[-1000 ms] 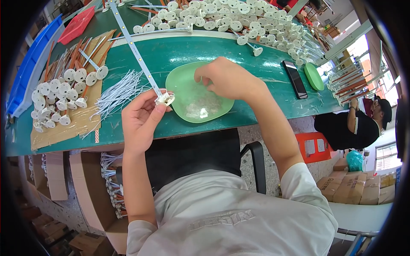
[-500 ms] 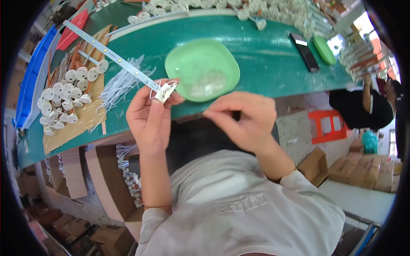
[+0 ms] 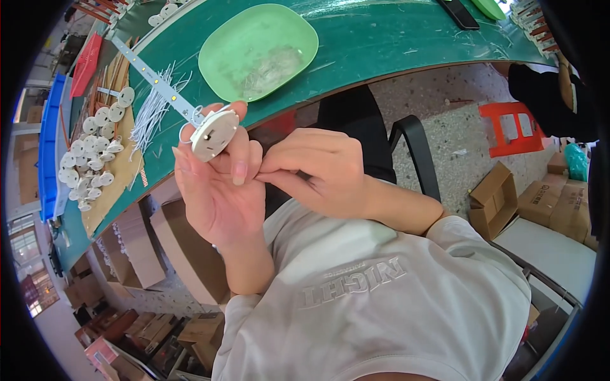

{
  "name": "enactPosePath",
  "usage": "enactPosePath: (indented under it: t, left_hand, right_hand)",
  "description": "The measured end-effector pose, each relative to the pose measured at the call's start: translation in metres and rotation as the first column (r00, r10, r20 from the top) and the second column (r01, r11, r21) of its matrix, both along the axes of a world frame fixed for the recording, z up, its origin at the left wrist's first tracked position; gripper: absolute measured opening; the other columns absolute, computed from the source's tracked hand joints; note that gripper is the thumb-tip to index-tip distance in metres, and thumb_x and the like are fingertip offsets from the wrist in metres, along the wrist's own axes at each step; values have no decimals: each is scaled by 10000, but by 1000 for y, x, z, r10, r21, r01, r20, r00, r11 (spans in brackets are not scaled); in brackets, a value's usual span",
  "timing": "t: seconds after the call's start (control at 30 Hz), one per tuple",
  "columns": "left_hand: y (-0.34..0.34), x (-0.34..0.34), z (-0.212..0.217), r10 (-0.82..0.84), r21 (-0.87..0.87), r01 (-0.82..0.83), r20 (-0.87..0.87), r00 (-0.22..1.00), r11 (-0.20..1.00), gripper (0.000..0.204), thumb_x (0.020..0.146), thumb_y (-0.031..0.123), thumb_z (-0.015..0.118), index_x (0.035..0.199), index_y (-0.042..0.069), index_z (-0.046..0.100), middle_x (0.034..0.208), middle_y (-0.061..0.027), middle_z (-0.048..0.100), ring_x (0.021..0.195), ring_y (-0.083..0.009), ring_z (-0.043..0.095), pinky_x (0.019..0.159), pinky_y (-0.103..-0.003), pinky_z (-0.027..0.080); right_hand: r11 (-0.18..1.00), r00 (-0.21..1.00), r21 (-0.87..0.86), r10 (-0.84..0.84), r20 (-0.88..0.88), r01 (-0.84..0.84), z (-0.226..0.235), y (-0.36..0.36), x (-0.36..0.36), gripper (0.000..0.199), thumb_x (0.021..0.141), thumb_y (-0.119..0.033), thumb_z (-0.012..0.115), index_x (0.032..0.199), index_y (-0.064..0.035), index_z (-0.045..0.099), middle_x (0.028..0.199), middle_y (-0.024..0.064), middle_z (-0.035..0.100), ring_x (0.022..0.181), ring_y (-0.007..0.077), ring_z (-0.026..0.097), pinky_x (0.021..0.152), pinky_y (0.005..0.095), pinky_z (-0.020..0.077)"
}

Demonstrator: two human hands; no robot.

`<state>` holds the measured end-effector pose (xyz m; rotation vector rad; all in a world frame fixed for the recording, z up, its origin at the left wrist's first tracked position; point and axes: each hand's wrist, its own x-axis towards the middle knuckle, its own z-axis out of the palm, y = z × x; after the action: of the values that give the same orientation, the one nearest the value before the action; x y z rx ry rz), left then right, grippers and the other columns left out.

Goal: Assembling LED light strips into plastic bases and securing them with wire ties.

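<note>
My left hand (image 3: 223, 206) is closed on an LED strip assembly: a white round cap (image 3: 215, 134) joined to a narrow light strip (image 3: 152, 77) dotted with small yellow LEDs. The cap's flat slotted face is turned up, and thin white wire loops beside the joint. The strip slants away to the upper left, over the bench. Thumb and fingers of my right hand (image 3: 321, 174) are pinched together, their tips touching the left fingers just below the cap. Whatever lies in that pinch is too small or hidden to make out.
A green tray (image 3: 254, 22) holding small clear bits stands on the green bench (image 3: 375, 32). White wires (image 3: 155, 108) and several capped strips (image 3: 95, 152) lie left, near a blue bin (image 3: 54, 146). Below are open cartons (image 3: 184, 247); right, a chair armrest (image 3: 416, 152) and red stool (image 3: 511, 130).
My left hand has turned the cap so its flat face shows. My right hand has moved left to meet the left fingers. The view has shifted, with the tray now higher and further left.
</note>
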<state>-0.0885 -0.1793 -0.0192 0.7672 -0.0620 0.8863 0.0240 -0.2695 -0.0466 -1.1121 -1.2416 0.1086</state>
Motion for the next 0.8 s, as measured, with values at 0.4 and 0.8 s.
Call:
enactPosePath:
  t: [0.4,0.8]
  left_hand:
    - [-17,9,13,-155,-143,184,196,968,972,623,1050,506,386,1373,-24,438,1275,-183,563,683,-90,391,598,-242,317]
    - [-27,4,22,-77,-262,87,48,996,961,616,1058,498,370,1339,-46,442,1238,-182,554,710,-96,402,607,-240,339]
  right_hand:
    - [914,951,405,-145,272,23,-7,-4,15,249,648,38,771,889,35,708,880,133,667,684,254,627,554,308,509]
    - [893,864,439,-297,407,100,-6,0,17,316,562,-116,703,851,12,717,821,89,656,666,219,579,503,277,468]
